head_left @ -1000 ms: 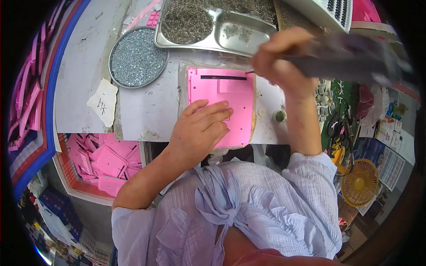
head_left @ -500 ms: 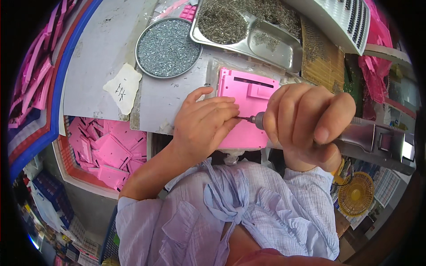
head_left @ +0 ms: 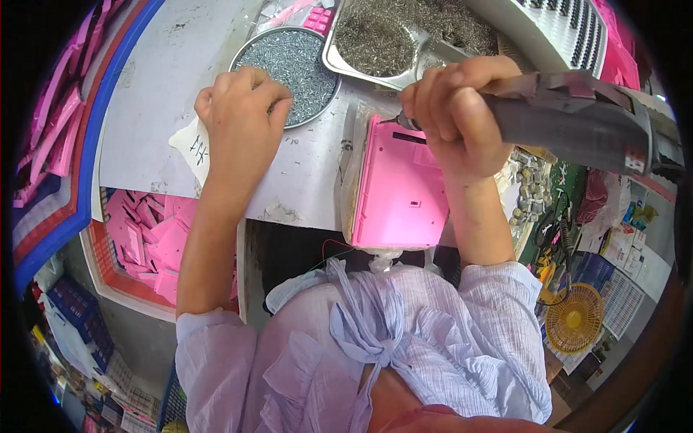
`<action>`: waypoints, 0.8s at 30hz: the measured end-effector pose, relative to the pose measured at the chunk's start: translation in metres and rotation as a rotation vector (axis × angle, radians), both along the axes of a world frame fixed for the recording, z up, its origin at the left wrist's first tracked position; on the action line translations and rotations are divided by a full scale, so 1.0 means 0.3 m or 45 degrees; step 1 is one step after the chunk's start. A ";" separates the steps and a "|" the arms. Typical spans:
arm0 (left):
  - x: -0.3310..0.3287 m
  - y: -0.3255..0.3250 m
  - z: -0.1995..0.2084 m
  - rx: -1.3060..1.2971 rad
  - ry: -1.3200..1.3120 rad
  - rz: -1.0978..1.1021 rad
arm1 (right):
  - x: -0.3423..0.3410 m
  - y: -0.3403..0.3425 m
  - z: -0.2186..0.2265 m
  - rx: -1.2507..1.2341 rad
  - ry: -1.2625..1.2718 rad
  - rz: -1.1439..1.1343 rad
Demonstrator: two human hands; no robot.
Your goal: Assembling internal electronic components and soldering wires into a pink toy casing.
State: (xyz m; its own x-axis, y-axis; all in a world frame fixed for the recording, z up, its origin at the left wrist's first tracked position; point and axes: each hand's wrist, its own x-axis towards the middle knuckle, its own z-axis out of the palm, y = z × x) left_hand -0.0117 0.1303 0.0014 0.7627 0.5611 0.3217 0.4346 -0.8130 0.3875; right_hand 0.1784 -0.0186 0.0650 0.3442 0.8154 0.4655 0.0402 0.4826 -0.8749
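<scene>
My right hand (head_left: 462,108) is wrapped around a dark grey electric screwdriver (head_left: 570,123), tilted with its body off to the right. Its bit is at the upper left corner of a pink plastic panel (head_left: 397,195). The panel lies on a clear-wrapped pad, with a dark slot near its top. My left hand (head_left: 245,119) is at the left side of a round metal dish (head_left: 338,90) full of small silvery screws (head_left: 299,61). Its fingers are curled together, and their tips are partly hidden, so what they pinch does not show.
A steel compartment tray (head_left: 332,58) of brownish small parts stands behind the dish. At lower left sits a red crate (head_left: 108,263) of pink plastic pieces. A torn paper note (head_left: 189,148) lies under my left forearm. A yellow basket (head_left: 574,317) is at lower right.
My left hand has left the panel and moved up and left to the screw dish. My right hand has raised the screwdriver from mid-panel to the panel's upper left corner.
</scene>
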 end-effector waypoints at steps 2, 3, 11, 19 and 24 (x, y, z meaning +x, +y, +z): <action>0.003 -0.002 -0.006 -0.047 -0.018 0.026 | 0.004 0.002 -0.021 -0.039 -0.073 0.000; 0.004 -0.003 -0.009 -0.070 -0.028 0.039 | 0.004 0.003 -0.032 -0.059 -0.111 0.000; 0.011 -0.038 0.032 -0.083 -0.079 -0.104 | -0.018 0.025 -0.041 -0.156 -0.236 0.102; -0.012 -0.167 0.046 -0.142 -0.409 -0.346 | -0.049 -0.053 -0.018 -0.094 -0.146 0.154; -0.028 -0.217 0.023 -0.240 -0.430 -0.380 | -0.060 -0.057 -0.034 -0.153 -0.386 0.086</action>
State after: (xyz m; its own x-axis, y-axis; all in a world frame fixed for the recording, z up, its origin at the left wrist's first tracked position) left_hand -0.0202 0.0653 0.0084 0.7695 0.4063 0.4927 0.0180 -0.7850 0.6192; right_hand 0.1603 -0.0356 0.0547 0.1477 0.8869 0.4377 0.2790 0.3872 -0.8788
